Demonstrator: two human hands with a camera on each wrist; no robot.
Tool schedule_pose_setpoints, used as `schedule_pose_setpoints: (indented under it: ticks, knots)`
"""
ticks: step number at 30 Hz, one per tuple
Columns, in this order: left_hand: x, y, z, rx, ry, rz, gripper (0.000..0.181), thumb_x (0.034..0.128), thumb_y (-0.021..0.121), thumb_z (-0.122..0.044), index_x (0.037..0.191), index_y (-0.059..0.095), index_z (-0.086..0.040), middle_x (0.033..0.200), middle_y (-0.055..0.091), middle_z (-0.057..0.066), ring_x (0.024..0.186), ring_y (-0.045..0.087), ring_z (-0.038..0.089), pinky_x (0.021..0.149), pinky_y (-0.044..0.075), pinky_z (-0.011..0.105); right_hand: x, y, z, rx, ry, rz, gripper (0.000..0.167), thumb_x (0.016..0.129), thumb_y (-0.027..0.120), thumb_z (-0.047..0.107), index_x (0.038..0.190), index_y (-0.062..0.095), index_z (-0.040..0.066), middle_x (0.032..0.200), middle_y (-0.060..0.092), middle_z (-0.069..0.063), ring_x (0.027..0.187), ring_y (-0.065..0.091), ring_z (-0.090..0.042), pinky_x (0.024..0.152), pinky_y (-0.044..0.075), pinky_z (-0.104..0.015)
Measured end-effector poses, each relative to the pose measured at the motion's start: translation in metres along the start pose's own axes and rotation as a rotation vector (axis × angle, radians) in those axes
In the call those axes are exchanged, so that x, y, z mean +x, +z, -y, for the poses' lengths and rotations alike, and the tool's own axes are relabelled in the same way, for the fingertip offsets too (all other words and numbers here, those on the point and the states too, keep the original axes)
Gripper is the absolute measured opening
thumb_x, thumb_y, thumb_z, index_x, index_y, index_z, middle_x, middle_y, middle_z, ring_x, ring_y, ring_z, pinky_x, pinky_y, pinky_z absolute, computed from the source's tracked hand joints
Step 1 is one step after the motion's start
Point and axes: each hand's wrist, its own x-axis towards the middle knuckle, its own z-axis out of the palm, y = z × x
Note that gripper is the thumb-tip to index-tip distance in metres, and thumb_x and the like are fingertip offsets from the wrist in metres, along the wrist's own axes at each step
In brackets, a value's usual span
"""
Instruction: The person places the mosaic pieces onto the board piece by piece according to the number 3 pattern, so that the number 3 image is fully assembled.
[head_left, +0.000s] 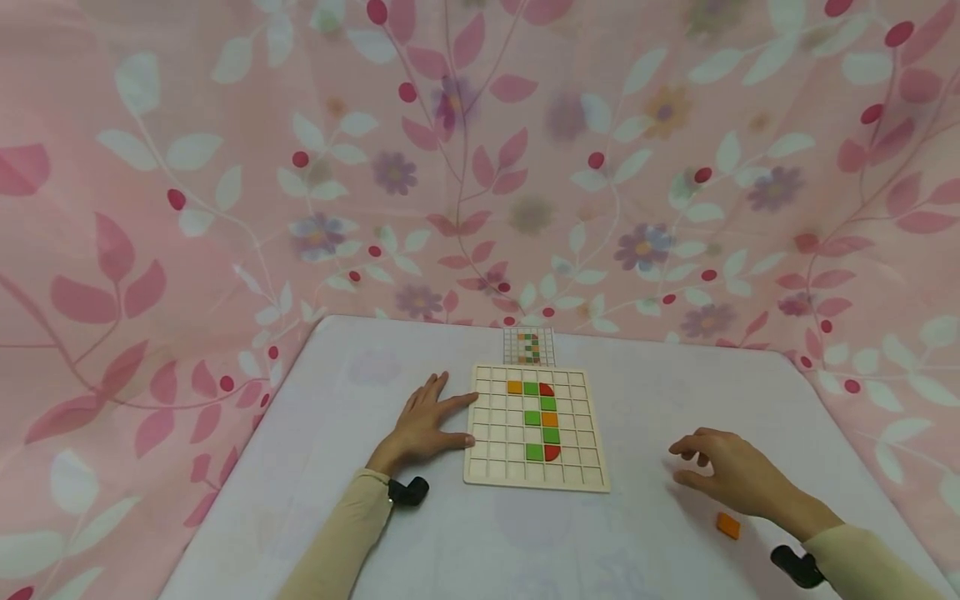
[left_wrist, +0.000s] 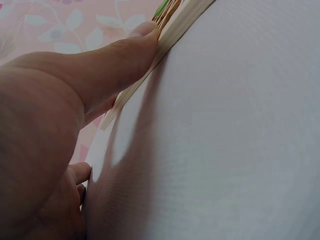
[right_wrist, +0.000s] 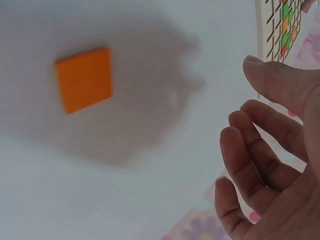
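Observation:
A pale wooden grid board (head_left: 498, 467) lies on the table, with green squares (head_left: 551, 435), orange squares (head_left: 514, 387) and red rounded pieces (head_left: 552, 452) set in its cells. My left hand (head_left: 423, 425) rests at the board's left side, its thumb and a finger touching the edge; the left wrist view shows the thumb (left_wrist: 125, 60) against the rim. My right hand (head_left: 731, 471) hovers right of the board with loosely bent fingers and nothing in them. Below it, a loose orange square tile (right_wrist: 85, 80) lies flat on the table, apart from the fingers.
Behind the board lies a small pattern card (head_left: 528, 347) with a printed grid and coloured cells. A white cloth covers the table (head_left: 645, 533). A pink floral curtain (head_left: 480, 167) hangs close behind the table's far edge.

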Motion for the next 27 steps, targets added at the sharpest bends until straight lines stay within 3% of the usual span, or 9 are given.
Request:
schedule_pose_setpoints:
  ticks: [9,15,27]
  knots:
    - [0.0,0.0,0.0,-0.002,-0.008,0.005,0.075,0.0899,0.08,-0.055,0.156,0.055,-0.032,0.178,0.012,0.02,0.166,0.002,0.041,0.131,0.008,0.065,-0.028,-0.006,-0.026,-0.011,0.084,0.078,0.043,0.082,0.091,0.036,0.112,0.076,0.01,0.1,0.071,0.008,0.085,0.063,-0.012,0.073,0.057,-0.026]
    - [0.0,0.0,-0.001,-0.001,-0.002,0.0,0.075,0.0898,0.08,-0.054,0.156,0.055,-0.032,0.178,0.012,0.021,0.166,0.003,0.042,0.131,0.009,0.066,-0.043,-0.002,-0.04,-0.013,0.145,0.107,0.042,0.082,0.09,0.041,0.109,0.073,0.013,0.096,0.069,0.008,0.085,0.061,-0.007,0.072,0.055,-0.027]
    - [0.001,0.003,0.002,-0.002,-0.011,-0.007,0.076,0.0887,0.081,-0.055,0.156,0.055,-0.032,0.178,0.012,0.02,0.166,0.003,0.042,0.13,0.009,0.067,-0.07,0.019,-0.059,0.039,0.1,0.052,0.034,0.084,0.089,0.04,0.101,0.07,0.018,0.089,0.064,0.014,0.079,0.05,0.006,0.067,0.049,-0.022]
